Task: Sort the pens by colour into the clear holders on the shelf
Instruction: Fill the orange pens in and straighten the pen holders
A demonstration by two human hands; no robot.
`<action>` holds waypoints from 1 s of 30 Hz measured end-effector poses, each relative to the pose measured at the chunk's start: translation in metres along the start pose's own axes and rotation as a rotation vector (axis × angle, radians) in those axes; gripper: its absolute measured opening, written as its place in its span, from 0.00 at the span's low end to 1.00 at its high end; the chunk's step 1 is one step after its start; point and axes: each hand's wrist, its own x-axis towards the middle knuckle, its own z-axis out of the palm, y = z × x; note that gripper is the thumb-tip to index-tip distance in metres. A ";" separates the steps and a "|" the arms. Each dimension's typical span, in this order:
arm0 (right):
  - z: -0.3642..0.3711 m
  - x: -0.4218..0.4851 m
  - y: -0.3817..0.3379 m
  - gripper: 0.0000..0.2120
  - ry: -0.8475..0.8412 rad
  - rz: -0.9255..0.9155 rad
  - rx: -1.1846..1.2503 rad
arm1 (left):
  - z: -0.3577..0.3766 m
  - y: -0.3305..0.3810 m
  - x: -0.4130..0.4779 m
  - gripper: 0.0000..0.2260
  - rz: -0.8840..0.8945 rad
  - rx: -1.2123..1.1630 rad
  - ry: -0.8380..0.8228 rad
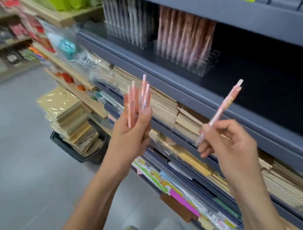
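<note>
Your left grip (131,131) clasps about four pink patterned plastic pens (139,102); your right grip (225,142) pinches one pink pen (223,108); two clear plastic holders (205,64) stand above.

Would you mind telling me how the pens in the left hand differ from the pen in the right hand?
The left hand grips a bunch of pens, several together, while the right hand pinches a single pen. The bunch of pens stands nearly upright; the single pen leans to the right. All are pink.
</note>
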 end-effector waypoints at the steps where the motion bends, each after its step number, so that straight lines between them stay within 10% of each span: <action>1: 0.011 0.005 0.000 0.03 0.012 -0.017 -0.001 | -0.011 0.000 0.004 0.10 0.002 -0.004 0.015; 9: 0.055 0.050 -0.012 0.04 0.214 -0.118 0.018 | -0.058 -0.001 0.055 0.22 -0.086 -0.066 -0.006; 26: 0.040 0.181 -0.026 0.08 0.777 -0.399 0.092 | -0.055 0.016 0.177 0.04 -0.032 0.015 -0.382; 30: 0.033 0.201 -0.021 0.12 0.784 -0.272 -0.270 | -0.048 0.015 0.184 0.07 -0.037 0.050 -0.459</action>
